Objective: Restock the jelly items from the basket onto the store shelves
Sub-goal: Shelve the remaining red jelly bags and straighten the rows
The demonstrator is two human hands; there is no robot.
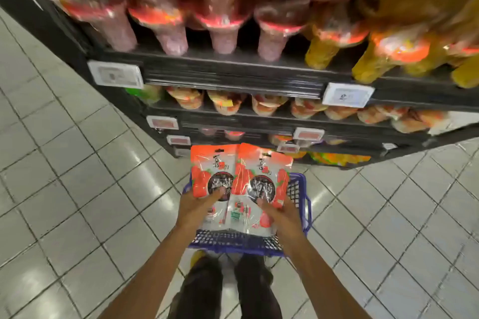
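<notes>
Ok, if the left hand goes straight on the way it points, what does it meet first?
Likely the low shelves, led by the jelly packet the left hand holds above the basket; depth is unclear.

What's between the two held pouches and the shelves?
Nothing visible. Left hand grips the left pouch, right hand the right pouch, above the basket; open air to the shelves. Their front rows look full, though.

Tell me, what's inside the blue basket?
The basket is mostly covered: the left hand holds the left pack, the right hand the right pack. Only its mesh walls show; anything below is hidden.
</notes>
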